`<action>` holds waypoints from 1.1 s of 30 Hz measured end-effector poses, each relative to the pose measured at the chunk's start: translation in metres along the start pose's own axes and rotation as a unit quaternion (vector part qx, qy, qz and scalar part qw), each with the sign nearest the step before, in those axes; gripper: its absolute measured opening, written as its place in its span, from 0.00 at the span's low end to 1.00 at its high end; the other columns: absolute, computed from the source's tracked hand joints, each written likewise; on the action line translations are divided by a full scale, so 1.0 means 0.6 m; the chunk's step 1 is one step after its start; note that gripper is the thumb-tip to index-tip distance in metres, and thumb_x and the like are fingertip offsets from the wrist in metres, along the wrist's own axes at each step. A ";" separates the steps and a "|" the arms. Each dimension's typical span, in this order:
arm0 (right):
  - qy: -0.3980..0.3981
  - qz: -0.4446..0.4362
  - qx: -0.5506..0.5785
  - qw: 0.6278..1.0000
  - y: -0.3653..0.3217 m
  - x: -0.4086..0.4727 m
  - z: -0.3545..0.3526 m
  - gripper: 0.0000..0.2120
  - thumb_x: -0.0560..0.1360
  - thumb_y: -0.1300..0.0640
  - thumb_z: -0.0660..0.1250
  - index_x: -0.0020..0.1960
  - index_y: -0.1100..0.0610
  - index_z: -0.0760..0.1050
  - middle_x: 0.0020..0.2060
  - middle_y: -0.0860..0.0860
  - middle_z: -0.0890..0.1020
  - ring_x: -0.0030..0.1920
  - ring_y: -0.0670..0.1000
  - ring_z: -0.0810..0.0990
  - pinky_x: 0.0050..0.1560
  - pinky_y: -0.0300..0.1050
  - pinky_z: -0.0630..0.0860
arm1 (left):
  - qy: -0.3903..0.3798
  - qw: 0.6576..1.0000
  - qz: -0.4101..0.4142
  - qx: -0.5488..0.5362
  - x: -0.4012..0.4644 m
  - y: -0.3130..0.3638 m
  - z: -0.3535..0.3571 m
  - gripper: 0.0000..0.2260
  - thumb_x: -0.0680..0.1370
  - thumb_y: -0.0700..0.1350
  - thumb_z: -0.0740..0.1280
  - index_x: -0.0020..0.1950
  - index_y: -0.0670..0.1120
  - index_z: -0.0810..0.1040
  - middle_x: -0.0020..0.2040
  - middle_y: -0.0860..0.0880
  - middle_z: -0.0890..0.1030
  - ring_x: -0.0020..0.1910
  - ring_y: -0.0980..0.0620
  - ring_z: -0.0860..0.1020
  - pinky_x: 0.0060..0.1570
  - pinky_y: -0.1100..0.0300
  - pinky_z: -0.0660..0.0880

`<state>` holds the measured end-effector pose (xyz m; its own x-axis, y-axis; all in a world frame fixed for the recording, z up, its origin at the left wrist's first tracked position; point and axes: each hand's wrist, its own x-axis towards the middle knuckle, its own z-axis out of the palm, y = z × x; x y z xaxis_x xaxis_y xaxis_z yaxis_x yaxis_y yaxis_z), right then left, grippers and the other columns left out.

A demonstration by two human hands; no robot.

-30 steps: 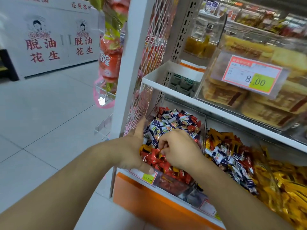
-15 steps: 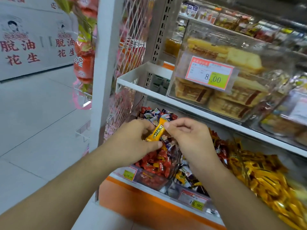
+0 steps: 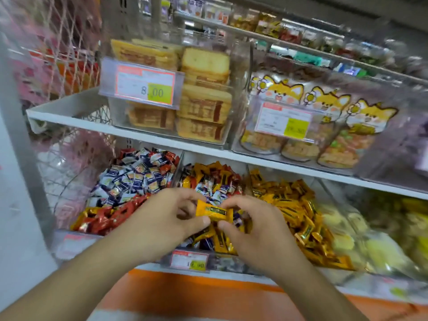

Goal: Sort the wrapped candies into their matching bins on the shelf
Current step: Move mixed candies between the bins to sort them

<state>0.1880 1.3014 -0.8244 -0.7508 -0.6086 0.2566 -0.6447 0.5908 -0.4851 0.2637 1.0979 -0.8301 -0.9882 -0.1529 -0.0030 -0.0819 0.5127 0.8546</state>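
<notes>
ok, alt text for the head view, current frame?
Both hands, left hand and right hand, pinch one yellow wrapped candy between them over the middle bin of mixed candies. To the right sits a bin of matching yellow candies; cakes and snack bags fill the shelf above.

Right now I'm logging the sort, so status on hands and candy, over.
Left hand and right hand both pinching one yellow wrapped candy. Held over the mixed middle bin. All-yellow bin just right, nothing blocking.

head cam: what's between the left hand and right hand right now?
One yellow wrapped candy, pinched at its left end by the left hand and at its right end by the right hand, above the middle mixed bin. Seen in the head view.
</notes>
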 end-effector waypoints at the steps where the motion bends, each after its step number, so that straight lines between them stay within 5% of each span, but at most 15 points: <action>1: 0.010 0.021 0.000 1.000 0.014 -0.004 -0.008 0.10 0.78 0.46 0.74 0.58 0.40 0.79 0.46 0.32 0.77 0.51 0.33 0.74 0.42 0.27 0.69 | -0.001 1.000 -0.005 -0.010 0.002 0.006 0.011 0.19 0.77 0.55 0.73 0.66 0.61 0.74 0.46 0.57 0.83 0.53 0.60 0.81 0.63 0.52 0.74; 5: 0.098 0.114 -0.018 0.988 0.089 0.006 -0.051 0.12 0.78 0.45 0.72 0.60 0.44 0.78 0.49 0.40 0.80 0.34 0.42 0.77 0.32 0.31 0.68 | 0.028 1.000 0.001 0.008 0.004 0.019 0.038 0.19 0.78 0.52 0.73 0.66 0.61 0.72 0.50 0.63 0.81 0.53 0.65 0.80 0.60 0.57 0.77; 10: 0.069 0.194 -0.086 0.975 0.148 0.024 -0.065 0.29 0.78 0.40 0.70 0.73 0.53 0.73 0.67 0.52 0.78 0.63 0.55 0.79 0.59 0.51 0.79 | 0.063 0.994 0.014 0.084 -0.003 0.013 0.033 0.18 0.78 0.56 0.70 0.66 0.63 0.72 0.56 0.67 0.77 0.56 0.73 0.73 0.56 0.70 0.71; 14: 0.040 0.178 -0.046 0.982 0.125 0.026 -0.052 0.21 0.80 0.46 0.70 0.71 0.51 0.74 0.66 0.51 0.77 0.55 0.59 0.82 0.48 0.48 0.78 | 0.087 0.985 0.005 0.149 -0.015 0.002 -0.007 0.22 0.77 0.60 0.70 0.70 0.64 0.70 0.66 0.68 0.73 0.61 0.65 0.74 0.61 0.63 0.72; 16: 0.044 0.157 -0.049 0.985 0.111 0.030 -0.048 0.17 0.81 0.48 0.69 0.68 0.51 0.76 0.64 0.49 0.77 0.49 0.56 0.81 0.49 0.45 0.77 | 0.111 0.973 0.012 0.204 -0.019 -0.018 -0.036 0.26 0.76 0.60 0.71 0.73 0.63 0.69 0.71 0.63 0.72 0.67 0.58 0.73 0.63 0.59 0.70; 19: 0.044 0.121 -0.051 0.990 0.089 0.031 -0.036 0.10 0.81 0.50 0.69 0.62 0.48 0.77 0.58 0.43 0.76 0.42 0.46 0.74 0.39 0.27 0.68 | 0.129 0.960 0.015 0.248 -0.026 -0.059 -0.085 0.35 0.75 0.60 0.72 0.78 0.57 0.63 0.76 0.59 0.67 0.71 0.59 0.68 0.67 0.61 0.66; 23: 0.041 0.063 -0.053 0.996 0.044 0.034 -0.004 0.07 0.80 0.53 0.70 0.58 0.48 0.80 0.53 0.41 0.78 0.52 0.41 0.75 0.44 0.17 0.64 | 0.111 0.962 -0.032 0.249 -0.039 -0.129 -0.159 0.50 0.70 0.65 0.73 0.83 0.55 0.49 0.80 0.62 0.49 0.80 0.60 0.49 0.73 0.64 0.50; 28: 0.008 -0.020 -0.032 0.999 -0.021 0.049 0.054 0.07 0.79 0.55 0.71 0.56 0.46 0.80 0.53 0.39 0.80 0.54 0.37 0.76 0.53 0.19 0.64 | 0.038 0.967 -0.105 0.229 -0.059 -0.194 -0.210 0.62 0.67 0.67 0.76 0.81 0.56 0.31 0.82 0.56 0.36 0.81 0.58 0.38 0.76 0.59 0.46; 33: -0.053 -0.084 -0.013 0.995 -0.103 0.092 0.120 0.10 0.82 0.50 0.66 0.63 0.43 0.78 0.60 0.35 0.77 0.63 0.36 0.72 0.67 0.30 0.66 | -0.008 0.989 -0.122 0.078 -0.063 -0.237 -0.225 0.63 0.66 0.63 0.80 0.77 0.68 0.29 0.84 0.56 0.46 0.81 0.52 0.54 0.76 0.54 0.60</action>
<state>0.1966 1.1931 -0.8403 -0.6134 -0.7517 0.2424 -0.7645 0.4879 -0.4213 0.3300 0.9169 -0.8813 -0.9382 -0.2760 -0.2088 -0.3365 0.5862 0.7370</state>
